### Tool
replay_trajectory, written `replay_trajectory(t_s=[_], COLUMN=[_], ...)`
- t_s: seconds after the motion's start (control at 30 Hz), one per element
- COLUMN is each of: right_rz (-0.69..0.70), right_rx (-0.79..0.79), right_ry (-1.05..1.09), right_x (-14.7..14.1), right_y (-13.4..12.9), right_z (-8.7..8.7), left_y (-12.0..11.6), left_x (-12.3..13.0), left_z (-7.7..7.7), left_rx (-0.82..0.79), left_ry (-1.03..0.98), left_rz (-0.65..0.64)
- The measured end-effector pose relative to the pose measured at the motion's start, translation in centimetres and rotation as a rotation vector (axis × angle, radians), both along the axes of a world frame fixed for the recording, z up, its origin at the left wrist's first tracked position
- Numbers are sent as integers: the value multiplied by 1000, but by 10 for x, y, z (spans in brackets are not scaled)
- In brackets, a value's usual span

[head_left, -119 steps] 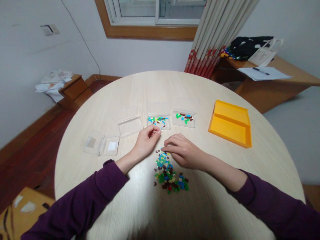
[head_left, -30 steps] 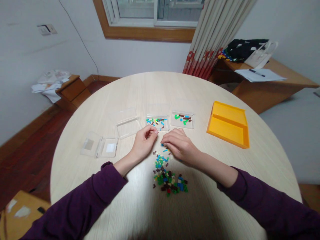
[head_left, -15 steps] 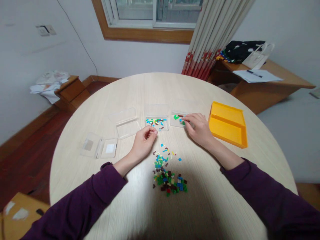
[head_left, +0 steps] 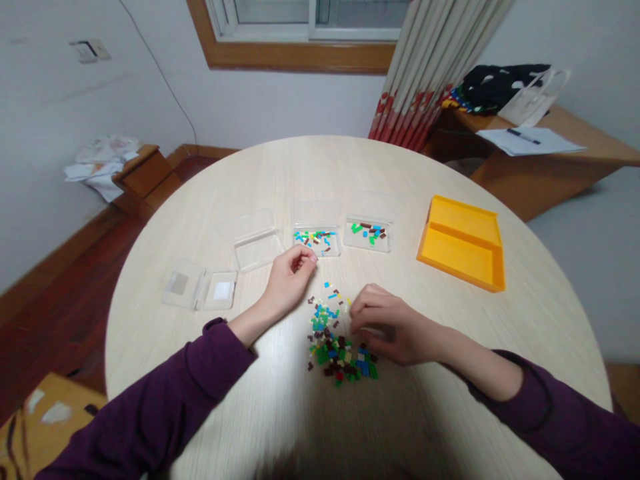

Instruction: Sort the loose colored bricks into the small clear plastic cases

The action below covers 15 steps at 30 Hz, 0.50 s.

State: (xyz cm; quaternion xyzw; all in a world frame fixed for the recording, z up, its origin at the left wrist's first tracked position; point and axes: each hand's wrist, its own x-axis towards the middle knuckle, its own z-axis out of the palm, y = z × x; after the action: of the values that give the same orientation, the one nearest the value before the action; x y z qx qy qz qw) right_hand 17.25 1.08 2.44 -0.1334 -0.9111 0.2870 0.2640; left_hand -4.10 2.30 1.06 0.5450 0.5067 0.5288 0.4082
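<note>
Bricks [head_left: 341, 343] heaped on table [head_left: 320, 167] toward near edge, about midway between left and right edges; smaller bricks strewn toward far edge. Left hand [head_left: 289, 283]: thumb and forefinger tips together, just beside near edge of middle clear box [head_left: 336, 252]; whether anything held, cannot be told. Right hand [head_left: 400, 330]: thumb and fingers apart, blurred, at right side of bricks. Bricks judged light, stiff, slick, sturdy; best pinched by opposite sides with fingertips, strewn ones most easily isolated.

White walls [head_left: 290, 100], wood-framed window [head_left: 305, 33], reddish-brown floor [head_left: 70, 293]
</note>
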Motion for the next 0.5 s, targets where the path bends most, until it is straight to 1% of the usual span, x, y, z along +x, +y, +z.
replay_trajectory(t_s=[0.07,0.17,0.23,0.4,0.5], right_rz=[56,101,80,-47,-16], right_rx=[-33,-33,-19,54,43], right_ry=[-62,-128,-130,-48,-54], right_x=[0,-2,-1,0,-2], right_y=[-5,-6,-3,3,0], right_z=[4,5,1,-7,-5], left_y=[0,0,0,0,0], left_x=[0,-1,-1,0,0], left_z=[-1,-2,-2,0,1], left_rx=[3,10,16,12,12], left_ry=[-3,-2,4,24,27], left_rz=[2,-3,-5,-3,-2])
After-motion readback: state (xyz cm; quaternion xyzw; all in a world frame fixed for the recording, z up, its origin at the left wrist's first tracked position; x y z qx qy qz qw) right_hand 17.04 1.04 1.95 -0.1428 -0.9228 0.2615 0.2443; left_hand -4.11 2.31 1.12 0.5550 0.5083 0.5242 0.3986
